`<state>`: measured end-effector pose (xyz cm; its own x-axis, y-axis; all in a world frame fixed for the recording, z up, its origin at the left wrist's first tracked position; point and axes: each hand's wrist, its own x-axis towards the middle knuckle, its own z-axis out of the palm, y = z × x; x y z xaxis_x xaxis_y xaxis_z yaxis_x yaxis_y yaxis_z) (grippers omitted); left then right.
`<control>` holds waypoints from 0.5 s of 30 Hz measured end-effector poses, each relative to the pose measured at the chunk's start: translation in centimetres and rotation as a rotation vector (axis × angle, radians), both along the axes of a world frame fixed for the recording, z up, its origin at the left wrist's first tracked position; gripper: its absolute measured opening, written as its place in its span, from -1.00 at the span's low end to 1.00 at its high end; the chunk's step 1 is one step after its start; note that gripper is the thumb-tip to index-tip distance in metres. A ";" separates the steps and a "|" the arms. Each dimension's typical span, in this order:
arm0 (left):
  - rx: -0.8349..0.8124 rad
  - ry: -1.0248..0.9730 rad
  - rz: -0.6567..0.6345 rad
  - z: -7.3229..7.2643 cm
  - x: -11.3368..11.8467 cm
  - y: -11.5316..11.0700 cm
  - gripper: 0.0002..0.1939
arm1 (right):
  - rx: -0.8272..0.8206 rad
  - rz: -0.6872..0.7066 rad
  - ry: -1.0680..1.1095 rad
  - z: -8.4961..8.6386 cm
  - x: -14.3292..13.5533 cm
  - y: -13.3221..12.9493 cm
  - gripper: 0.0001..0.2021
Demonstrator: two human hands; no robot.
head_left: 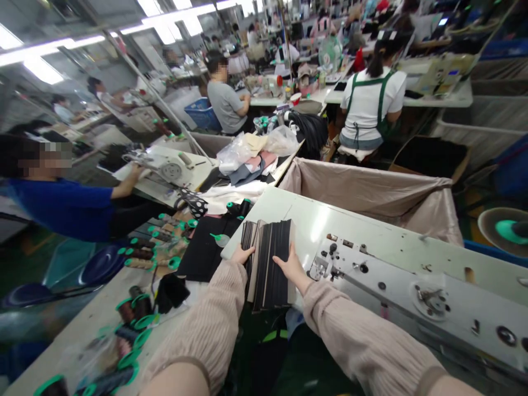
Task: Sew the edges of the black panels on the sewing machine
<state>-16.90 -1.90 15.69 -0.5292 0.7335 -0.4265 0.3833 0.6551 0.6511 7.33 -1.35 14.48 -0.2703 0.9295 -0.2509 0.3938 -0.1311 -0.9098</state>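
Note:
A thick stack of flat black and beige pieces (270, 269), standing on edge like cards, is squeezed between my two hands at the front edge of the pale sewing table (268, 206). My left hand (242, 255) presses the stack's left side, thumb over the top. On the opposite side, my right hand (292, 266) has its thumb across the edges and its fingers along the outer face. Both palms are partly hidden. Whether the pieces are fabric or board cannot be made out.
A sewing machine (383, 291) lies right of the stack. Thread spools (140, 253) and black material (202, 247) cover the left bench. Behind the table stands a cloth-lined bin (371, 192). A person in blue (61, 203) works at a machine on the left; others sit farther back.

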 end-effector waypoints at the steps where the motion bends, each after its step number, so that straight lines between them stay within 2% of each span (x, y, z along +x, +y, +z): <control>1: 0.004 -0.007 0.000 0.0 -0.1 0.0 -0.23 | 0.001 -0.020 -0.002 -0.1 -0.1 -0.1 -0.02; 4: 0.017 -0.046 -0.024 -0.3 0.1 0.1 -0.29 | -0.001 -0.079 -0.021 -0.6 0.2 -0.4 -0.08; 7: 0.019 -0.114 -0.070 -0.7 1.3 0.5 -0.37 | -0.015 -0.139 -0.065 -1.3 1.3 -0.9 -0.09; 10: -0.005 -0.182 -0.097 -1.0 2.3 0.8 -0.32 | 0.003 -0.192 -0.126 -2.2 2.4 -1.2 -0.06; 12: -0.024 -0.240 -0.103 -1.4 2.1 1.1 -0.30 | 0.013 -0.193 -0.153 -2.8 2.6 -1.2 -0.03; 15: -0.058 -0.382 -0.111 -2.6 0.3 1.4 -0.49 | 0.009 -0.178 -0.175 -3.4 2.6 -0.9 0.00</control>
<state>-16.64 -0.48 13.05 -0.2433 0.7464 -0.6195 0.1908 0.6630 0.7239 9.88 -2.29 11.05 -0.0555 0.9610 -0.2708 0.5168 -0.2044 -0.8313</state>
